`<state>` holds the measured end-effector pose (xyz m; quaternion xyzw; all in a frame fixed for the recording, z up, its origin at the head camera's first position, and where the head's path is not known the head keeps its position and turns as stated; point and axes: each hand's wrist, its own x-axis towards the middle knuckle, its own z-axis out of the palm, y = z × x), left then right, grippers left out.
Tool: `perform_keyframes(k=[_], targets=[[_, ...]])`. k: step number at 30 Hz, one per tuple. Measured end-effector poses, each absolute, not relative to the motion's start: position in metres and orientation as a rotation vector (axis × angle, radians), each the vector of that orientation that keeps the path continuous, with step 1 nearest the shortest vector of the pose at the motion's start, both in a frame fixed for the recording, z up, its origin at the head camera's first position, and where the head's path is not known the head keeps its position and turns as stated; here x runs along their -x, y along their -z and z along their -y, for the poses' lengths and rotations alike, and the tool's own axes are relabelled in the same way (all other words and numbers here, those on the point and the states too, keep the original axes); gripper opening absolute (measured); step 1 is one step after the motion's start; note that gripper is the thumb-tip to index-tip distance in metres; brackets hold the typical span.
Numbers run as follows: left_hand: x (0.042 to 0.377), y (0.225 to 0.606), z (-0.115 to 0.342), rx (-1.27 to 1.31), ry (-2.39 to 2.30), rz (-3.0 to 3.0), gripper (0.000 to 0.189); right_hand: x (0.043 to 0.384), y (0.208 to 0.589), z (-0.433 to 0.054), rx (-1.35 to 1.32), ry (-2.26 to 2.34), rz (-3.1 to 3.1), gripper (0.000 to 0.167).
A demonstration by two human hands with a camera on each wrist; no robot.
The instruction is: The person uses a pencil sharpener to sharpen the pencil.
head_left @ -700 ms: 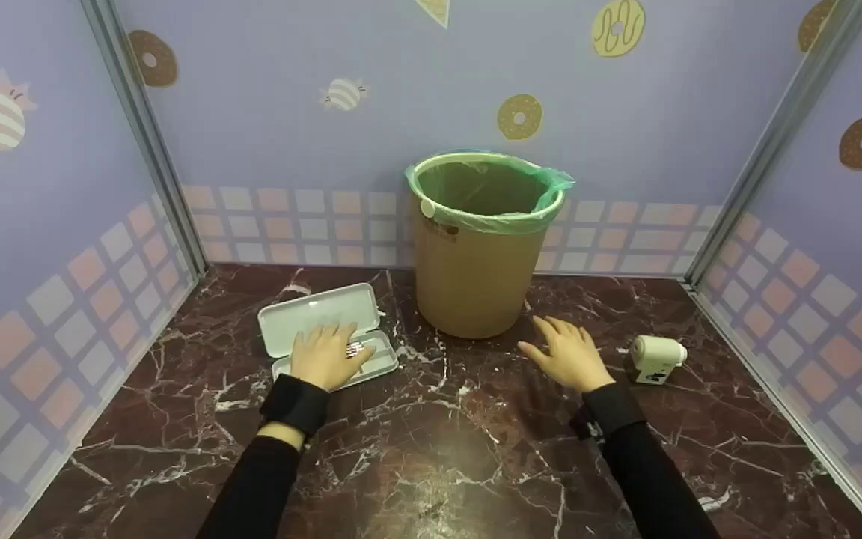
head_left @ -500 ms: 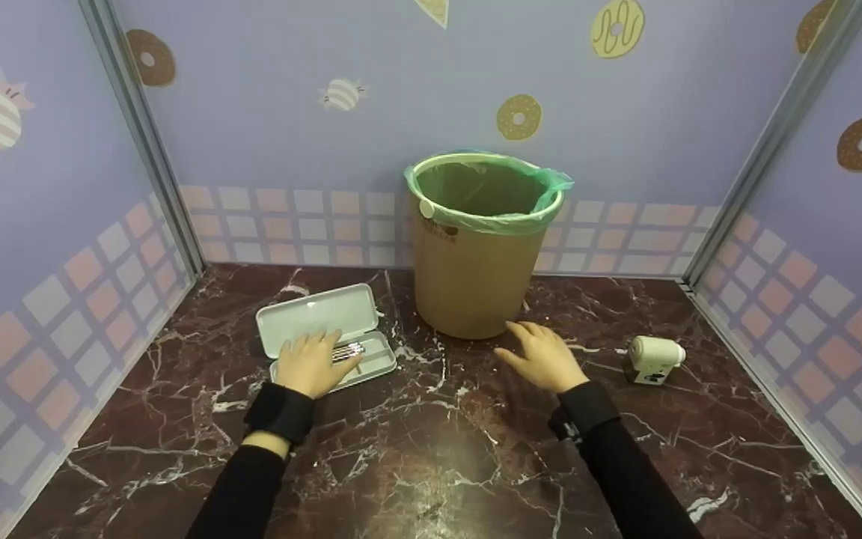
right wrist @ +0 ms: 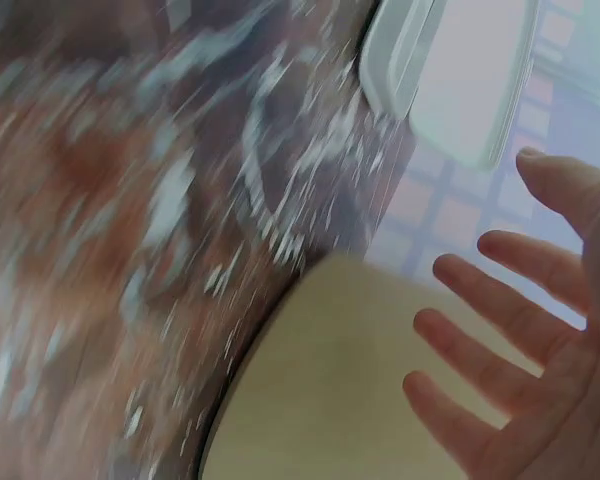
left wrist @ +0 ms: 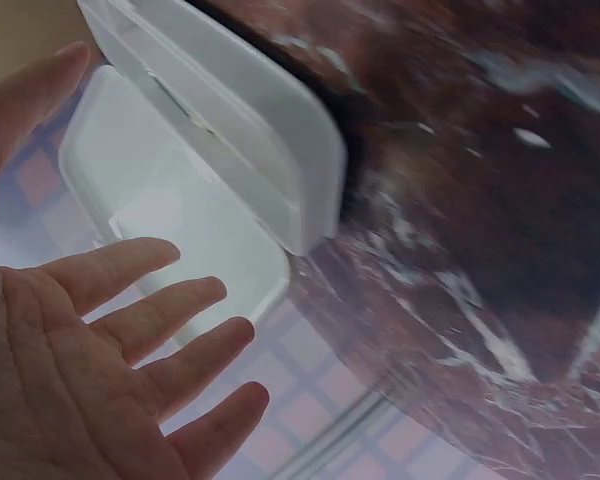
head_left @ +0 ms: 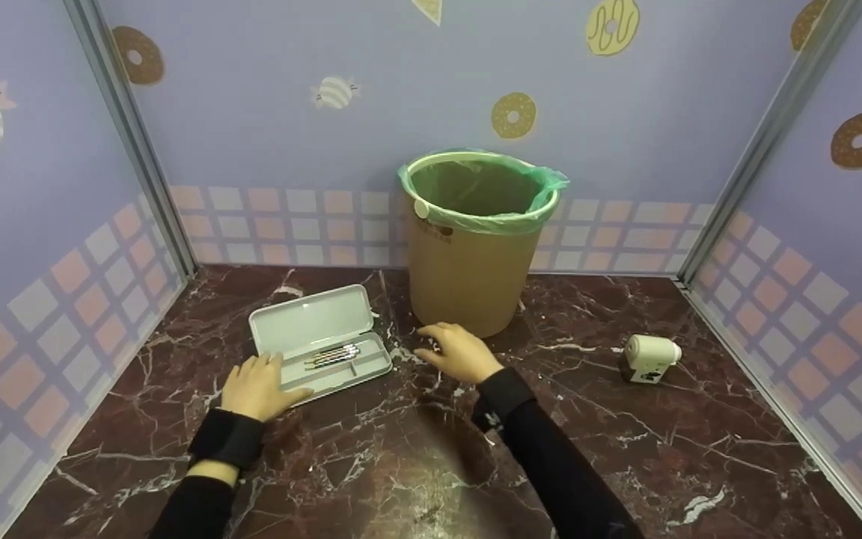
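A white pencil case (head_left: pixel 311 318) lies with its lid raised on the dark marbled surface at left. Several thin pens (head_left: pixel 334 356) rest together in its divided tray. My left hand (head_left: pixel 255 389) is at the case's near left corner, its fingers spread and holding nothing; in the left wrist view the case (left wrist: pixel 170 190) shows beyond the fingertips. My right hand (head_left: pixel 461 352) hovers in front of the bin, right of the case, fingers relaxed and apart. The right wrist view shows that palm (right wrist: pixel 570 380) holding nothing, with part of the case (right wrist: pixel 460 80) past the thumb.
A tan bin (head_left: pixel 472 277) with a green liner bag (head_left: pixel 509 222) stands at the back middle. To the right sits a small cream container (head_left: pixel 652 359) with a dark print. Patterned lilac panels (head_left: pixel 371 135) wall the surface at the back and both sides.
My left hand has drawn back left and toward me from over the tray, uncovering the pens. My right hand has swept left, from beside the cream container to near the case.
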<state>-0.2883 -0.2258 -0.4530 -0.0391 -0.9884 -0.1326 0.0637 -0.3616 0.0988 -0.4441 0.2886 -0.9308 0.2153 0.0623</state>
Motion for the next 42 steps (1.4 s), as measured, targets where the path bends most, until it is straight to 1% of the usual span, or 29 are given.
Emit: perform_keyframes(k=[7, 10, 16, 27, 34, 39, 42], targets=[[0.287, 0.463, 0.243, 0.094, 0.434, 3.003, 0.087, 0.372, 0.448, -0.056, -0.925, -0.65, 2.777, 0.028], [0.289, 0.47, 0.247, 0.099, 0.479, 2.982, 0.082, 0.377, 0.452, -0.043, -0.94, -0.615, 2.787, 0.024], [0.293, 0.476, 0.253, 0.139, 0.52, 2.936, 0.072, 0.386, 0.457, -0.019, -0.938, -0.501, 2.846, 0.023], [0.298, 0.479, 0.26, 0.115, 0.672, 2.99, 0.081, 0.399, 0.472, 0.02, -0.976, -0.314, 2.78, 0.011], [0.297, 0.48, 0.269, 0.088, 0.688, 3.006, 0.08, 0.404, 0.482, 0.043, -1.048, -0.188, 2.76, 0.013], [0.302, 0.479, 0.267, 0.116, 0.701, 3.023, 0.081, 0.405, 0.48, 0.045, -1.056, -0.138, 2.757, 0.014], [0.309, 0.479, 0.261, 0.142, 0.695, 3.033, 0.082, 0.409, 0.478, 0.04, -1.022, -0.1, 2.769, 0.011]])
